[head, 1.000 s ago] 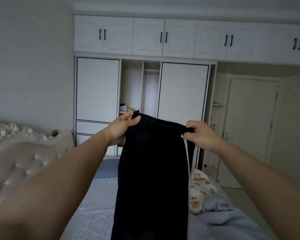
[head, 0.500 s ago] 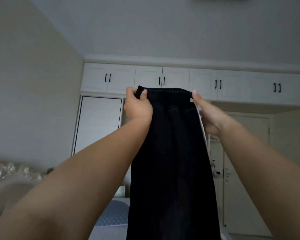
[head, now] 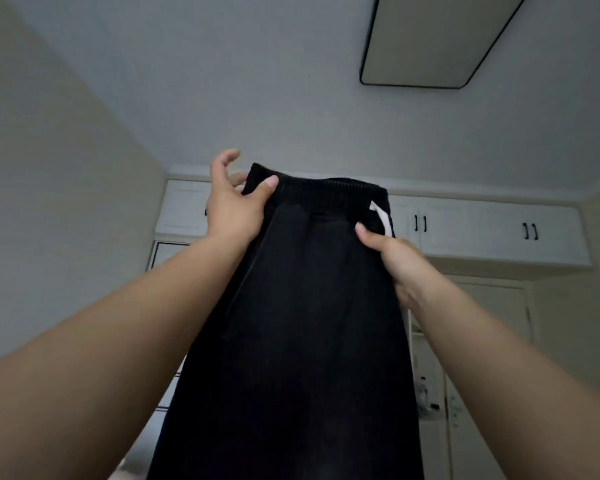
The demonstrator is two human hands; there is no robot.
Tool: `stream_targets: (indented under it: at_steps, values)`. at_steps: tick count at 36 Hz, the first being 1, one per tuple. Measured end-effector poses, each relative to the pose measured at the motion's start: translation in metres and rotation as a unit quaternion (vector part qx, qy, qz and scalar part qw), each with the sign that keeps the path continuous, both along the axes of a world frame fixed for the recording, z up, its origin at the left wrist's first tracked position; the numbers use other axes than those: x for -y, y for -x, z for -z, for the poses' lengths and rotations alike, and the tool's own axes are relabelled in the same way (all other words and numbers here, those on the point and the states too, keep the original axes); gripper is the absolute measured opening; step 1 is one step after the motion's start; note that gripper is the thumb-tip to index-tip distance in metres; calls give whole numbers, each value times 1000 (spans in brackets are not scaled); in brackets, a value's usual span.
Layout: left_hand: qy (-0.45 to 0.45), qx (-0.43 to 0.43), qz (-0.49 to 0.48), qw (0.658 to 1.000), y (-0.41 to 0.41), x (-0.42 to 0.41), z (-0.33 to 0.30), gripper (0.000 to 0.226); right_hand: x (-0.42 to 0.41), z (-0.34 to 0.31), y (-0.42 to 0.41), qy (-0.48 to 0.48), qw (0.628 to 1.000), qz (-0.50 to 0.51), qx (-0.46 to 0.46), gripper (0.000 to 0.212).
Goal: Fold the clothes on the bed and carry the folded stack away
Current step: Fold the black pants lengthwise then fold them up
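Note:
A pair of black trousers [head: 302, 323] with an elastic waistband and a white side stripe hangs in front of me, held high toward the ceiling. My left hand [head: 234, 206] pinches the left end of the waistband with the thumb in front; its other fingers spread loosely behind the cloth. My right hand [head: 392, 258] grips the right side just below the waistband, thumb on the front. The legs drop out of view at the bottom. The bed is hidden.
White upper cupboards [head: 492, 233] with black handles run along the far wall above a wardrobe. A rectangular ceiling lamp [head: 440, 36] is overhead. A pale wall [head: 49, 202] stands on the left, a door [head: 499, 323] at the right.
Both hands have lifted the trousers higher and my view has tilted up to the ceiling. The right hand has slid down from the waistband's end to just below it.

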State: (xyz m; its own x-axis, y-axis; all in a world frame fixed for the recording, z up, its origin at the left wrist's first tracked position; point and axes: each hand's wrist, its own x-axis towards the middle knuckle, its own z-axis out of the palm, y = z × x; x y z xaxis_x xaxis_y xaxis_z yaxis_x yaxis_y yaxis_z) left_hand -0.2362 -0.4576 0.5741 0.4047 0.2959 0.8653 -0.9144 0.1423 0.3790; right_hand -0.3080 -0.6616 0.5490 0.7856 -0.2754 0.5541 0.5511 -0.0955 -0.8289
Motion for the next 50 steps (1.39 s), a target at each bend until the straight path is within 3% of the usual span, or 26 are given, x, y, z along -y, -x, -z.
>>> stream_targets:
  at_steps: [2, 3, 4, 6, 7, 10, 14, 20, 23, 26, 32, 36, 39, 41, 45, 48, 50]
  values:
    - [-52, -59, 30, 996, 15, -3, 0, 102, -4, -11, 9, -39, 999, 26, 24, 40]
    - [-98, -116, 66, 986, 20, -5, 6, 118, -4, -13, 12, -47, 997, 45, 34, 41]
    - [-153, -187, 119, 963, 22, -7, 15, 121, -4, -14, 15, -50, 996, 66, 39, 44]
    - [-231, -307, 189, 904, 24, -11, 35, 89, -2, -11, 19, -43, 994, 96, 34, 48]
    - [-230, -332, 191, 895, 22, -11, 43, 69, -1, -7, 21, -33, 994, 102, 25, 49]
    - [-189, -335, 156, 910, 19, -14, 51, 36, 2, 1, 25, 2, 994, 107, -17, 55]
    - [-196, -349, 165, 901, 38, -20, 30, 35, 5, -7, 37, 32, 992, 115, -27, 58]
    - [-195, -304, 137, 922, 51, -23, 0, 43, 14, -32, 50, 69, 989, 128, 22, 38]
    - [-199, -286, 68, 935, 37, -15, 17, 43, 29, -17, 41, 114, 982, 147, -21, 30]
    - [-248, -322, 29, 913, 12, -1, 70, 34, 53, 29, 15, 185, 959, 195, -93, 30]
    - [-248, -489, 108, 829, -27, 34, 214, 18, 67, 172, -37, 272, 893, 246, -260, 54]
    - [-205, -578, 156, 774, -51, 48, 306, 18, 66, 265, -60, 215, 892, 197, -344, 41]
    - [-249, -616, 132, 736, -70, 47, 379, 11, 67, 334, -69, 165, 874, 113, -443, 34]
    - [-312, -642, 125, 689, -85, 41, 427, 12, 71, 379, -74, 115, 853, 38, -507, 34]
    - [-465, -668, 99, 572, -118, 28, 515, 51, 70, 473, -89, 54, 800, -28, -598, 35]
    - [-568, -661, 73, 485, -139, 22, 564, 47, 60, 525, -99, 59, 742, -44, -667, 35]
    - [-549, -705, 120, 432, -154, 18, 588, 36, 58, 546, -110, 64, 703, -55, -706, 37]
